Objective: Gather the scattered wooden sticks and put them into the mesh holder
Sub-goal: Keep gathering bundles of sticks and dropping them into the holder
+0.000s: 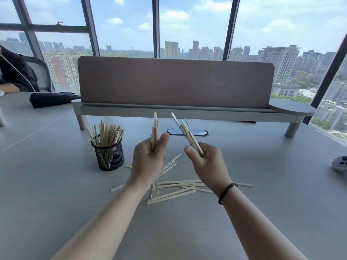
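Note:
A black mesh holder stands on the grey table, left of my hands, with many pale wooden sticks upright in it. My left hand is raised above the table and grips a small bundle of sticks pointing straight up. To its right, my right hand holds another bundle of sticks that tilts up and to the left. Several loose sticks lie scattered flat on the table beneath and between my wrists.
A brown desk divider on a raised shelf crosses the table behind my hands. An oval cable port sits below it. A grey game controller lies at the right edge. A dark bag and a seated person's arm are at far left.

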Motion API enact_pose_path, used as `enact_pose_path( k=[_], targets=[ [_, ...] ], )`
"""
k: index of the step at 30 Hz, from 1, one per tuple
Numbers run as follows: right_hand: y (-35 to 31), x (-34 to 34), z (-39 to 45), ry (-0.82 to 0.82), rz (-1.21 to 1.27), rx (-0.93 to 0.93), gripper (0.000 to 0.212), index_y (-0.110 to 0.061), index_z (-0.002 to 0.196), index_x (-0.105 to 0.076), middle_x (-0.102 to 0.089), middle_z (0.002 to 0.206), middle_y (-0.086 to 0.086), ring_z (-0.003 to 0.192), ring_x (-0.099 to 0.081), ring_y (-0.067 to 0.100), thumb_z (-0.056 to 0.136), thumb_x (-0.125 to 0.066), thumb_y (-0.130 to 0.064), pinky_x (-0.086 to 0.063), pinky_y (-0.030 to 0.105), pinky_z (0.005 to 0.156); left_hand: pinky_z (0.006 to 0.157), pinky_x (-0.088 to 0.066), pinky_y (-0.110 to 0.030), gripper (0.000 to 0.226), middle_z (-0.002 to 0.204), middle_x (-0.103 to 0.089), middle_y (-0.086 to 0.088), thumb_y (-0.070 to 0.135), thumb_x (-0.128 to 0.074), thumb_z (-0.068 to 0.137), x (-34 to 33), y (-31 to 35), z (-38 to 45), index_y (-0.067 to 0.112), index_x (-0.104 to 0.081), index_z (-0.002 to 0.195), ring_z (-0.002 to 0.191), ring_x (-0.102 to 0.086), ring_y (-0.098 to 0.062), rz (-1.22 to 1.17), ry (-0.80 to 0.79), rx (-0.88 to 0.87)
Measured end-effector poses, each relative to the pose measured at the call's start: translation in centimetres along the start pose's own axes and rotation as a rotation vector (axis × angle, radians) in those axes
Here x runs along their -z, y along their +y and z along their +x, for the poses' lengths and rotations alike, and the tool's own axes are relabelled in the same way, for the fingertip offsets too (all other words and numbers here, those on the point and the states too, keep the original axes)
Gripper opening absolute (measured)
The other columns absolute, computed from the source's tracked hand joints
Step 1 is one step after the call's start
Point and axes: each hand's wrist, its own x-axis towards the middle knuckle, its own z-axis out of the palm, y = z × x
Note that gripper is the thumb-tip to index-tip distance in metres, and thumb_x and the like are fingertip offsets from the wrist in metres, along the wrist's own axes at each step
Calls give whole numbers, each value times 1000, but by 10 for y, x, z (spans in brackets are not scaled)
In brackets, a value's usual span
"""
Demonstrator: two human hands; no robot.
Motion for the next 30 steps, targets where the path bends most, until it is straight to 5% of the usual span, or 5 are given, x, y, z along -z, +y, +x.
enact_pose_path(
  k=[4,9,18,21,30],
  targets=[
    [-22,-24,3,-51,280,-142,64,-4,57,-25,-24,54,8,50,-21,21,86,-72,-36,-18,35,49,42,-30,-29,70,45,-40,-3,74,-56,80,0,-9,-8,10,-37,58,41,-36,-20,-15,27,8],
    [-26,-35,16,-33,555,-365,60,-23,44,-31,-29,43,-2,39,-22,16,94,-64,-27,-22,24,43,43,-25,-40,83,52,-31,-20,74,-65,73,6,-10,-13,-1,-32,63,48,-30,-23,-60,48,7],
    [-10,-50,4,-8,509,-425,53,-18,48,-40,-39,43,2,40,-39,21,91,-67,-33,-34,29,47,46,-36,-44,63,52,-38,-33,34,-74,87,14,-23,-19,-9,-37,60,43,-37,-37,106,29,-15],
    [-7,-54,1,-20,457,-413,52,-16,48,-43,-42,41,4,44,-45,23,90,-67,-34,-34,30,49,47,-33,-44,60,52,-35,-32,27,-75,87,13,-28,-22,-7,-34,59,44,-32,-28,105,32,2],
    [-19,-55,1,-16,506,-345,55,-19,48,-41,-40,44,6,37,-40,22,95,-61,-38,-32,32,46,44,-33,-42,73,51,-37,-29,59,-61,87,15,-29,-22,-3,-33,59,46,-35,-21,60,114,44]
  ],
)
